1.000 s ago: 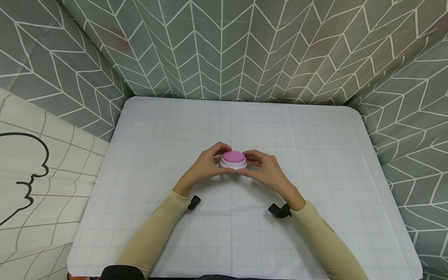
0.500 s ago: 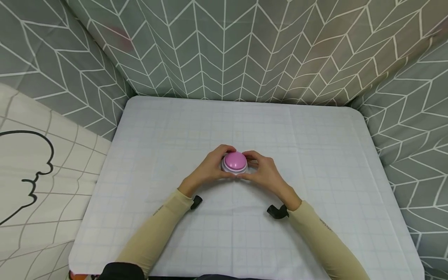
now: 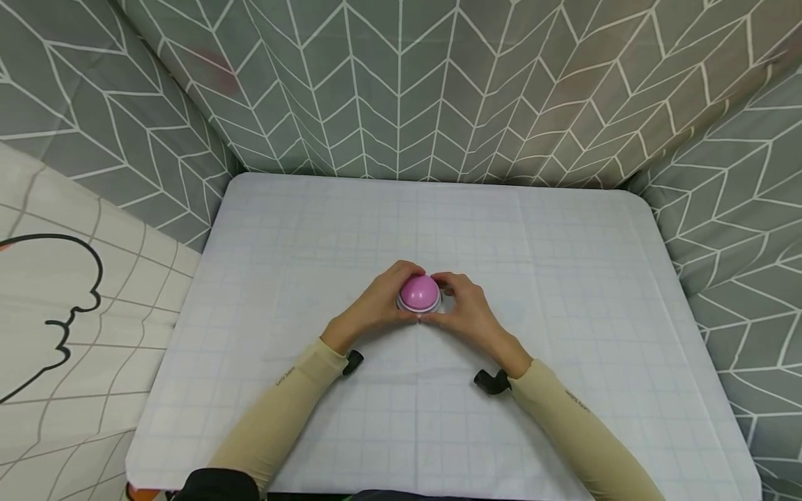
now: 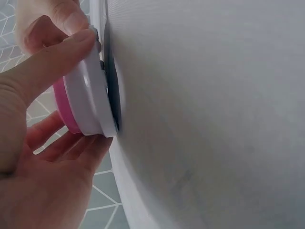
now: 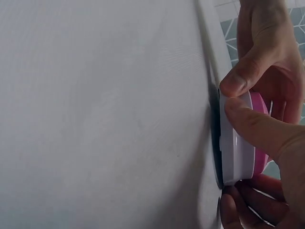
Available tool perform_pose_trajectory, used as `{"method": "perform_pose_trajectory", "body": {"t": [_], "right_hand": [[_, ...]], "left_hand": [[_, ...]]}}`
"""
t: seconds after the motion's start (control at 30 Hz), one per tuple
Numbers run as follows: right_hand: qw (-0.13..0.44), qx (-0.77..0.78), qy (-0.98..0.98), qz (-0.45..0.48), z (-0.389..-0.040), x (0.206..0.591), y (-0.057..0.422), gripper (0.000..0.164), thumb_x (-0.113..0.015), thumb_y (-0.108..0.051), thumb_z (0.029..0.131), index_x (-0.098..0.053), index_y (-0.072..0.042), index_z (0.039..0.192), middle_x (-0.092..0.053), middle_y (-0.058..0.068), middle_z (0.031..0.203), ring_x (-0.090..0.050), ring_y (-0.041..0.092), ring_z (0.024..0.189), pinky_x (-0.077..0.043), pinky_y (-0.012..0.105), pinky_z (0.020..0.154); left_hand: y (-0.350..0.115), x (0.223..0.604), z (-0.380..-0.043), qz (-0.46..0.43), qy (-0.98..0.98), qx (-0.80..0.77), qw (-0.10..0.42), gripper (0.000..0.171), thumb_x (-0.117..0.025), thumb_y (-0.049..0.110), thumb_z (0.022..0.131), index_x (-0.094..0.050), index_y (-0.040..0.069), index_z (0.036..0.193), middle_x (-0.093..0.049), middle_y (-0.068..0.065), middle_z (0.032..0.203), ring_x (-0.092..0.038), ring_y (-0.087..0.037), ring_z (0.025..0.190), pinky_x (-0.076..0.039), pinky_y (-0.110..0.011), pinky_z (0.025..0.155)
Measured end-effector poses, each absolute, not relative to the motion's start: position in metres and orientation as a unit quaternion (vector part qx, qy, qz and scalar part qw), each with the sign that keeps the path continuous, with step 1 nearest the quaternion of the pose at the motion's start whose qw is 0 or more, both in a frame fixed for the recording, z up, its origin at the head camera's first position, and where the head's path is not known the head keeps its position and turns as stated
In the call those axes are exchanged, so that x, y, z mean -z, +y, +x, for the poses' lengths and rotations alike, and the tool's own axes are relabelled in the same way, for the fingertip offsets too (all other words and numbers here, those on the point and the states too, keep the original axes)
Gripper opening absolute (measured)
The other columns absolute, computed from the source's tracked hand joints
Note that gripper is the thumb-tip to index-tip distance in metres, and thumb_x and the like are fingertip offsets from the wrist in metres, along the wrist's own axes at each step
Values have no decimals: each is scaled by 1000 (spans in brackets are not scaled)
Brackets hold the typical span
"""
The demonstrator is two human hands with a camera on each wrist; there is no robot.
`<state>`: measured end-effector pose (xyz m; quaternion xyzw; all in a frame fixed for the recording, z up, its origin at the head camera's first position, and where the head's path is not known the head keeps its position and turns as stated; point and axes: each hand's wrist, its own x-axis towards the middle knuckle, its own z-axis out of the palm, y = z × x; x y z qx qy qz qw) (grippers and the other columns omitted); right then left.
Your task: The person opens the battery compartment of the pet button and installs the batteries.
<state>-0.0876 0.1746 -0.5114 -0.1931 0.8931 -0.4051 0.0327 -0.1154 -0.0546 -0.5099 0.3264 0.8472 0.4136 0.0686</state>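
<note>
A round white device with a glossy pink domed top, like a big push button (image 3: 420,293), is between both hands near the middle of the table. My left hand (image 3: 382,298) grips its left side, thumb along the near edge and fingers round the far side. Its right side is held by my right hand (image 3: 466,306) in the same way. Both thumbs (image 4: 71,45) meet on the white rim. In the right wrist view, the white base (image 5: 236,143) is very close to the tabletop, over a dark band; I cannot tell whether it touches.
The table (image 3: 313,229) is covered with a pale, faintly gridded cloth. Grey chevron-patterned curtains (image 3: 401,90) stand behind it and at the sides. A white gridded sheet with a black outline (image 3: 94,334) lies at the left. Black wrist cameras (image 3: 491,381) stick out from the sleeves.
The button has tipped so its pink dome faces more toward the head camera, and it sits slightly lower in the head view. Both hands have kept their hold and moved slightly with it.
</note>
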Motion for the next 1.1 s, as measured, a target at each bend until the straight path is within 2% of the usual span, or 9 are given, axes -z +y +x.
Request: {"method": "perform_pose_trajectory", "body": {"t": [0.1,0.23,0.8,0.93,1.1], "right_hand": [[27,394,896,-201,-89,515,173,78,-98,-26,72,-61,-6,138,-69,10,130,-64,26,114,-60,41,94],[24,384,899,-209,-90,518,172,80,-98,-27,73,-59,-6,140,-67,9,131,-61,24,116,-60,39,93],[8,390,897,-210,-89,521,168,81,-97,-28,74,-57,-5,140,-66,10,131,-61,25,115,-59,40,94],[19,387,900,-201,-88,518,173,79,-96,-31,76,-57,-6,142,-66,9,132,-62,26,115,-58,42,95],[18,384,909,-160,-89,509,192,72,-88,-34,85,-57,-7,144,-64,11,135,-61,28,119,-54,48,102]], "left_hand": [[-54,511,-117,329,856,-394,69,82,-98,15,71,-55,3,140,-57,-13,139,-58,-27,129,-50,-44,114],[-55,514,-118,325,863,-379,71,82,-98,16,71,-55,5,140,-57,-11,139,-59,-26,129,-51,-43,113],[-59,514,-121,317,868,-376,73,81,-97,13,71,-57,6,140,-59,-12,138,-59,-27,129,-50,-44,113],[-62,511,-122,315,868,-375,81,84,-97,21,73,-55,6,144,-57,-11,142,-57,-26,133,-49,-45,115],[-79,503,-125,283,876,-381,91,92,-98,31,72,-54,8,150,-52,-10,152,-48,-29,145,-41,-52,122]]}}
